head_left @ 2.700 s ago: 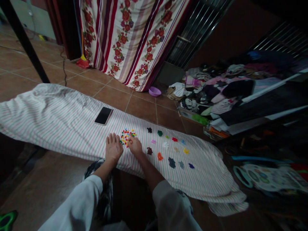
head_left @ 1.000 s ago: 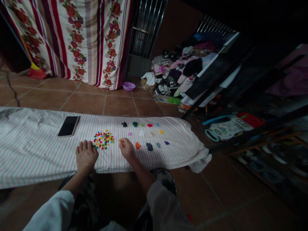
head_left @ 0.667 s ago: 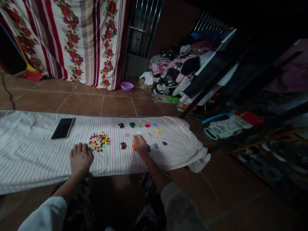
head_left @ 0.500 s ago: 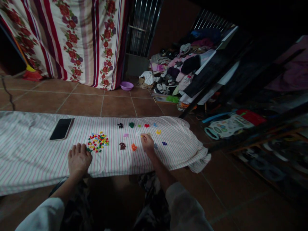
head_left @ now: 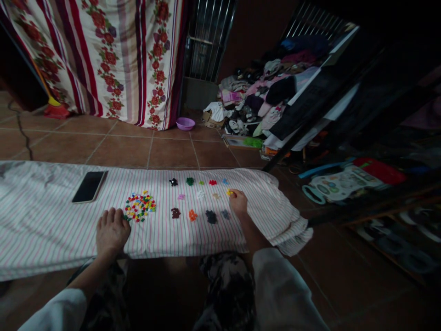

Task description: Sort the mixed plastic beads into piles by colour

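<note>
My left hand point(head_left: 112, 231) lies flat on the striped cloth point(head_left: 62, 234), fingers stretched out, beside a mixed heap of small coloured pieces point(head_left: 140, 206). My right hand point(head_left: 239, 202) is closed in a pinch at the small yellow pile point(head_left: 229, 192); whatever its fingertips hold is too small to make out. Left of it are sorted little piles: black point(head_left: 173, 182), dark green point(head_left: 189, 181), red point(head_left: 212, 182), white point(head_left: 200, 195), pink point(head_left: 181, 196), beige point(head_left: 216, 196), brown point(head_left: 175, 213), orange point(head_left: 192, 214), dark grey point(head_left: 211, 216) and grey-blue point(head_left: 225, 214).
A phone point(head_left: 88, 187) lies on the cloth at the left. Beyond the table are a floral curtain point(head_left: 134, 69), a purple basin point(head_left: 185, 123) and a heap of clothes point(head_left: 255, 96). A dark slanted bar point(head_left: 285, 149) stands at the right, with a shelf of shoes beyond.
My right hand has moved right, from the white pile to the yellow one, uncovering the beige and dark grey piles. My left hand stays put on the cloth. The view has shifted slightly.
</note>
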The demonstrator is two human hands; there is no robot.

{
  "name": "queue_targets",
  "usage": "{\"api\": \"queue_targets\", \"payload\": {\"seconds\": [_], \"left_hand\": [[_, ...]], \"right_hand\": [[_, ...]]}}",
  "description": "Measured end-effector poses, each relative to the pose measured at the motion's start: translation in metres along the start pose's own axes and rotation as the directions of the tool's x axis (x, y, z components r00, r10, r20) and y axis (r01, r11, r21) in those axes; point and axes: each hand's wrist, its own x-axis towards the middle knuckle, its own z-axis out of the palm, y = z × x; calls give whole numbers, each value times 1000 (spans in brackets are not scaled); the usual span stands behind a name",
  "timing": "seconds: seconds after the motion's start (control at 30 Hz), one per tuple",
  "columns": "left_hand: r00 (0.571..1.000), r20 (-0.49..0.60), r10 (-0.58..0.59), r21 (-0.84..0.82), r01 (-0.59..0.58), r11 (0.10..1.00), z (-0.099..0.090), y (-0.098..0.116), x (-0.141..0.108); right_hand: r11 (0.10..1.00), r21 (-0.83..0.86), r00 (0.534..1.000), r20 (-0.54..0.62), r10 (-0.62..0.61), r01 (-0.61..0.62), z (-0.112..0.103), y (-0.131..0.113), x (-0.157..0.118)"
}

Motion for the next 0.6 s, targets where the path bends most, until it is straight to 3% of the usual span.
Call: {"api": "queue_targets", "payload": {"seconds": [0.6], "left_hand": [[1000,-6,-21,-27,21,999,3,0,0]], "right_hand": [[993,-116,998,51,22,-16,6,30,13]]}}
